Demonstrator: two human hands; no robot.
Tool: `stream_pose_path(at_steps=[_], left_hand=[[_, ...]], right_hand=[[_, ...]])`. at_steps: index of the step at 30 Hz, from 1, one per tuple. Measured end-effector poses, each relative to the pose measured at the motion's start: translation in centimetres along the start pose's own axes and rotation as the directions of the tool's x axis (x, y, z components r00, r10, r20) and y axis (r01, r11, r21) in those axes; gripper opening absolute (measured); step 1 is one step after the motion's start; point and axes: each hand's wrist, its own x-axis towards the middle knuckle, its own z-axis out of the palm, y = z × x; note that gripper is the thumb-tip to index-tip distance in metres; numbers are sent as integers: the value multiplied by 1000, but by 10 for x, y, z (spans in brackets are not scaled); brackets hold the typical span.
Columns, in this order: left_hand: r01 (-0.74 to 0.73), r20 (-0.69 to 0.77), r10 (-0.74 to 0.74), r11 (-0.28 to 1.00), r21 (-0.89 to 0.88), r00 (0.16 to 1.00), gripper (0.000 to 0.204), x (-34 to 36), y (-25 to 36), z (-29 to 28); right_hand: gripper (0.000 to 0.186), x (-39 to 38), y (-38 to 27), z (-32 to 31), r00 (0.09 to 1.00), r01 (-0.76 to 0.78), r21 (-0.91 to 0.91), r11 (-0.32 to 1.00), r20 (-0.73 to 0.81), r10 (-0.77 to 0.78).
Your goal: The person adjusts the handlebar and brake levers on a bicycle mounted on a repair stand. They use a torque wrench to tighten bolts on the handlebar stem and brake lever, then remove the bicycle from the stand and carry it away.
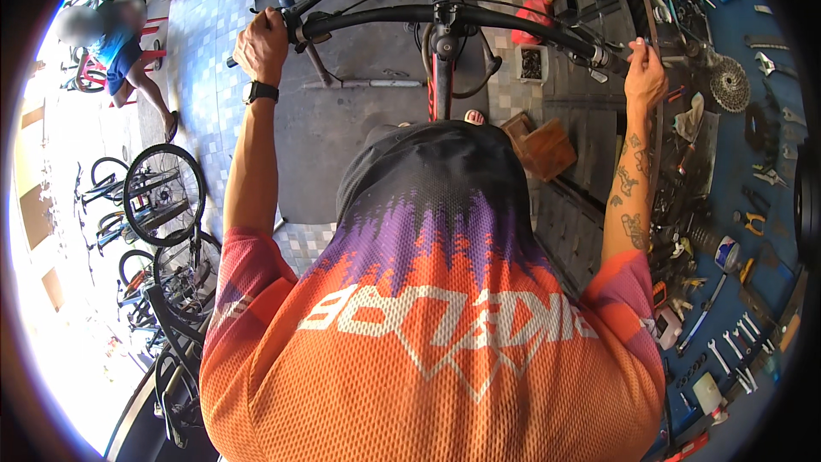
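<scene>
The bare left hand (262, 47) wraps one end of the curved black bicycle handlebar (376, 16); the bare right hand (646, 77) seems closed round the other, which should steady it.

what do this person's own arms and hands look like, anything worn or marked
The left hand and right hand are ungloved. A black wristwatch with a dark strap circles the left wrist. Dark tattoos mark the right forearm. Both upper arms wear short reddish-pink and orange mesh-fabric sleeves.
</scene>
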Motion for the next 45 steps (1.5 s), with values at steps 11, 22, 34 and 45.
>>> stream_pose_path(at_steps=[11, 22, 34, 45], left_hand=[[-7, -26, 7, 1000, 12, 1000, 45, 6, 1, 6], [-119, -14, 119, 992, -46, 993, 45, -8, -8, 1], [17, 72, -12, 997, -74, 997, 39, -49, -8, -26], [-38, 47, 42, 995, -91, 998, 35, -46, 0, -28]], right_hand=[[42, -5, 12, 9, 986, 113, -7, 994, -123, -113], [41, -19, 13, 1, 988, 124, 52, 991, -94, -118], [43, -57, 11, -21, 979, 152, 49, 987, -145, -143], [49, -48, 21, -18, 975, 182, 48, 982, -140, -174]])
